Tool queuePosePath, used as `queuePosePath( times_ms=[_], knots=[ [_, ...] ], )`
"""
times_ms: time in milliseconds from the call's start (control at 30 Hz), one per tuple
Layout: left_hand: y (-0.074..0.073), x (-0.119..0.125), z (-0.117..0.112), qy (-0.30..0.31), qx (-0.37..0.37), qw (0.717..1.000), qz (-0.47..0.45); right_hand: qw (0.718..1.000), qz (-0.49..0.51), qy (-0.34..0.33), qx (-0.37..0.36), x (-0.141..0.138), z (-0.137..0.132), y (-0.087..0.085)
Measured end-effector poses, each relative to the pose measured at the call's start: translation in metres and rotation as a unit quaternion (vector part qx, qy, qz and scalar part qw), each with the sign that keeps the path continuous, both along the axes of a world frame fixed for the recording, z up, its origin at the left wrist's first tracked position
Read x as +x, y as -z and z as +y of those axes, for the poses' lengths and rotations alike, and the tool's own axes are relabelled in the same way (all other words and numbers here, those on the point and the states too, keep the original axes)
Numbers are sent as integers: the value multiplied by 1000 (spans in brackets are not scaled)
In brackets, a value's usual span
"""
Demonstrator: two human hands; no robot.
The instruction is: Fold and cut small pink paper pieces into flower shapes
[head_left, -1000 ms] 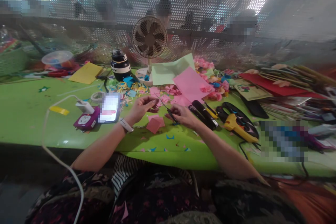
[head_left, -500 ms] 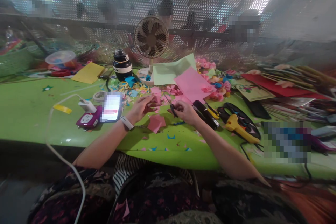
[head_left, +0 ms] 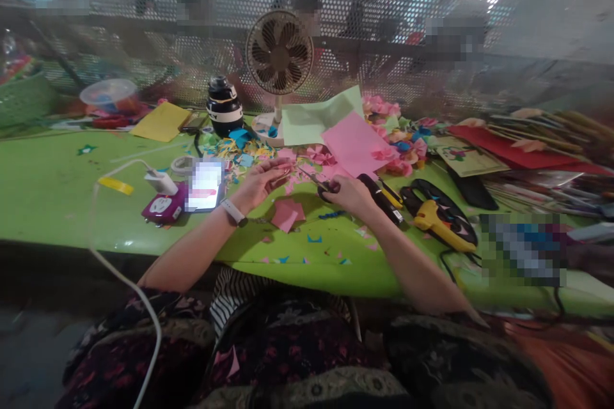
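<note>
My left hand point(head_left: 259, 184) pinches a small pink paper piece point(head_left: 283, 175) above the green table point(head_left: 52, 204). My right hand point(head_left: 352, 195) grips small scissors point(head_left: 316, 181) whose blades point left toward that paper, the tips close to it. Folded pink paper squares point(head_left: 286, 213) lie on the table just under my hands. A white watch band sits on my left wrist.
A phone point(head_left: 205, 186) and a purple charger block point(head_left: 162, 207) with a white cable lie to the left. A small fan point(head_left: 279, 54), a black cup point(head_left: 223, 108), pink and green sheets point(head_left: 355, 144), paper flowers, a yellow glue gun point(head_left: 444, 225) and black tools crowd the back and right. Paper scraps litter the table.
My right hand has lifted off the table with the scissors and swung their blades up and left to the paper held in my left hand. The camera tilted slightly.
</note>
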State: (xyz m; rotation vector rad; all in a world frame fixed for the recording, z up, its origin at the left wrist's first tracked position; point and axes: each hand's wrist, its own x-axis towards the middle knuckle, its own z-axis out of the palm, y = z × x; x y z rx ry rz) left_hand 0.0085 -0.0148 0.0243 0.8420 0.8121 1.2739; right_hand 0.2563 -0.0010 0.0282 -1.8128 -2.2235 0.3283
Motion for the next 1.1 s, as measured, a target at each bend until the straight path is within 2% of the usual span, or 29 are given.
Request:
queuePosePath(
  times_ms=[133, 300, 467, 667, 733, 800, 833, 900, 967, 1033, 1100],
  knots=[
    [4, -1, 5, -21, 3, 1000, 3, 999, -43, 2, 3, 1, 1, 2],
    [13, -3, 13, -36, 17, 998, 48, 997, -77, -3, 19, 2, 0, 3],
    [14, -3, 11, -69, 33, 989, 128, 996, -82, 3, -22, 4, 6, 8],
    [16, 6, 3, -52, 70, 984, 152, 997, -51, -28, -58, 16, 13, 4],
    [18, 11, 1, -47, 91, 983, 153, 999, -2, -37, -34, 15, 9, 0],
    [17, 15, -3, -60, 127, 978, 151, 992, 107, -66, -8, 7, 1, -3],
    [16, 18, -6, -74, 148, 974, 152, 980, 177, -93, -11, 1, -4, -3],
    [13, 22, -12, -95, 199, 960, 175, 935, 311, -164, -53, -14, -15, -2],
    [9, 25, -17, -110, 239, 943, 205, 891, 392, -208, -95, -26, -24, 0],
    [8, 26, -20, -103, 251, 940, 207, 871, 431, -209, -112, -34, -29, 4],
    [9, 26, -21, -63, 232, 953, 187, 868, 448, -187, -107, -37, -29, 7]
  ],
)
